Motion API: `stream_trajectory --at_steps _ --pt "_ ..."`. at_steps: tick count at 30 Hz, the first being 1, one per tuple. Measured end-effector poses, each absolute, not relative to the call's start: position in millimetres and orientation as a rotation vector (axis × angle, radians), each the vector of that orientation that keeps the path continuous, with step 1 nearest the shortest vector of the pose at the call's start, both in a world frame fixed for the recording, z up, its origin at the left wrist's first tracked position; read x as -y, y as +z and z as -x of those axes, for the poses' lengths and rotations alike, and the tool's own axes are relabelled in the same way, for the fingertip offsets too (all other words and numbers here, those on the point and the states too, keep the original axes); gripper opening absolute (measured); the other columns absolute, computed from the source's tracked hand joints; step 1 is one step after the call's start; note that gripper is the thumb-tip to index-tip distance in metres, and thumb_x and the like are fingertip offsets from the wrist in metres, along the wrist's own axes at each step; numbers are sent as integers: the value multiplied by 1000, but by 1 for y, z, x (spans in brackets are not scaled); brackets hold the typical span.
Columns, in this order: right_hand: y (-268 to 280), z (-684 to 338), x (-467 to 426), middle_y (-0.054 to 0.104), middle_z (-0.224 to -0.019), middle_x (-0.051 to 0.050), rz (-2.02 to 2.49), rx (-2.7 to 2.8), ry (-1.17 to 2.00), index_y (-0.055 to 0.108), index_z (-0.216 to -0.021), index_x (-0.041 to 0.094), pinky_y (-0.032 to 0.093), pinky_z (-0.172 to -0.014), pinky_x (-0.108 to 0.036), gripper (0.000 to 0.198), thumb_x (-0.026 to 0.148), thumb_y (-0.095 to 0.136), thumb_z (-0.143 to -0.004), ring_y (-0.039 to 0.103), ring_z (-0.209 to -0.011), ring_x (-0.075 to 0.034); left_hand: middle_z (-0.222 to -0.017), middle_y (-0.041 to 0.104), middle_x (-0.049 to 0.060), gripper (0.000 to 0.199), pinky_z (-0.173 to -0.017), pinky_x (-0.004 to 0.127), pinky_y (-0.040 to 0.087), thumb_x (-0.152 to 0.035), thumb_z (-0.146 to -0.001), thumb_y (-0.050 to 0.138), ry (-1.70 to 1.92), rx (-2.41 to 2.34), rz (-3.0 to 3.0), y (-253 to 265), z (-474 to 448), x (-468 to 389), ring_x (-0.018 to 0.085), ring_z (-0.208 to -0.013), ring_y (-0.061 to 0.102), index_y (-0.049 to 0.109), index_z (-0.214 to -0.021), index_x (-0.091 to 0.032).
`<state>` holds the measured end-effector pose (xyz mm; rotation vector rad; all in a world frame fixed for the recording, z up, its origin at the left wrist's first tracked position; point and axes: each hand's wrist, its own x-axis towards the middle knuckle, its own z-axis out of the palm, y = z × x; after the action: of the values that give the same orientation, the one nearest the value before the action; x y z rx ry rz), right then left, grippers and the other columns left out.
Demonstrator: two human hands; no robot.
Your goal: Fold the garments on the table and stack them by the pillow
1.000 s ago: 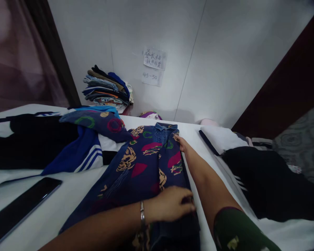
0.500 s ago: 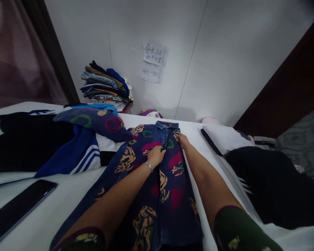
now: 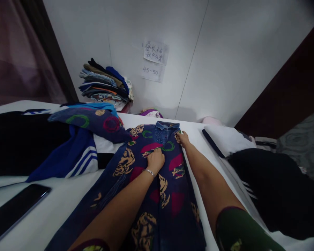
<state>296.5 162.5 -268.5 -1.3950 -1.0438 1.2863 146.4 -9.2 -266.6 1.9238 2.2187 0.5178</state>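
A dark blue denim shirt (image 3: 176,204) with tan, magenta and green prints lies front up, its collar toward the wall. My left hand (image 3: 156,161), wearing a silver bracelet, is closed on the shirt's front near the button edge, and its fingertips are partly hidden. At the shoulder edge on the right, my right hand (image 3: 183,138) grips the cloth between thumb and fingers. One sleeve (image 3: 89,120) stretches out to the left, over other clothes.
Black and blue striped clothes (image 3: 78,153) lie at left, with a black phone (image 3: 18,212) in front. Folded clothes are stacked (image 3: 104,85) by the wall. White folded cloth (image 3: 226,139) and black garments (image 3: 277,188) lie at right. Paper notes (image 3: 155,52) hang on the wall.
My left hand has turned, its knuckles now facing up over the shirt front. My right hand stays at the shoulder edge, its thumb lifted slightly. The view has shifted a little.
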Motion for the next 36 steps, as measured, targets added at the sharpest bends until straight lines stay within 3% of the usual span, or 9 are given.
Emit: stream_trajectory --at_steps 4,8,11,14,19,21,25,32,36 --pt "-264 -293 -162 66 -70 -1 1575 1268 1046 53 -116 20 51 -55 -24 33 25 55 -83 62 -59 -14 -99 63 13 25 -73 32 48 -18 -90 34 536 -2213 -1974 -269 -146 14 24 -90 66 56 -101 -13" --pt "-267 -288 -159 67 -102 -7 1708 1481 815 58 -101 22 51 -80 -32 24 23 62 -78 63 -95 -21 -109 56 11 26 -69 30 47 -18 -92 32 548 -2217 -2019 -267 -145 18 20 -88 66 50 -111 -17" --pt "-267 -289 -154 59 -121 -11 1771 1589 666 54 -113 23 43 -96 -40 37 23 64 -77 53 -116 -26 -113 52 10 27 -68 29 46 -15 -92 33 525 -2185 -2071 -266 -144 19 18 -87 65 49 -113 -20" --pt "-265 -292 -147 52 -131 -16 1805 1676 561 45 -128 21 38 -101 -46 50 30 61 -81 45 -125 -31 -108 52 8 23 -69 29 45 -14 -92 34 503 -2151 -2102 -267 -143 19 17 -87 64 52 -105 -21" --pt "-265 -288 -137 31 -152 -13 1764 1878 433 32 -142 20 22 -112 -46 54 40 44 -93 22 -141 -27 -104 54 8 22 -69 29 45 -15 -92 33 519 -2156 -2097 -270 -142 18 18 -88 63 52 -102 -20" --pt "-269 -281 -138 22 -157 -11 1752 2021 441 32 -144 19 14 -115 -47 57 41 43 -93 12 -145 -25 -105 54 8 22 -69 29 45 -16 -92 33 525 -2159 -2099 -272 -142 17 19 -88 63 52 -101 -19" --pt "-277 -271 -144 22 -157 -12 1762 2233 516 38 -143 17 10 -115 -52 59 47 43 -93 12 -146 -28 -105 55 8 23 -69 30 45 -15 -92 32 525 -2167 -2108 -272 -142 16 19 -88 63 52 -101 -19" --pt "-272 -268 -129 15 -158 -13 1821 2245 438 32 -147 16 3 -113 -56 63 52 31 -96 4 -146 -30 -107 56 9 22 -70 29 46 -17 -91 35 509 -2184 -2094 -269 -142 18 18 -88 63 53 -103 -19" --pt "-279 -269 -104 17 -158 -10 1712 2319 368 31 -148 19 0 -116 -46 68 59 31 -93 5 -147 -25 -108 56 10 22 -71 30 46 -16 -90 35 515 -2183 -2075 -268 -143 18 19 -89 64 53 -103 -18"
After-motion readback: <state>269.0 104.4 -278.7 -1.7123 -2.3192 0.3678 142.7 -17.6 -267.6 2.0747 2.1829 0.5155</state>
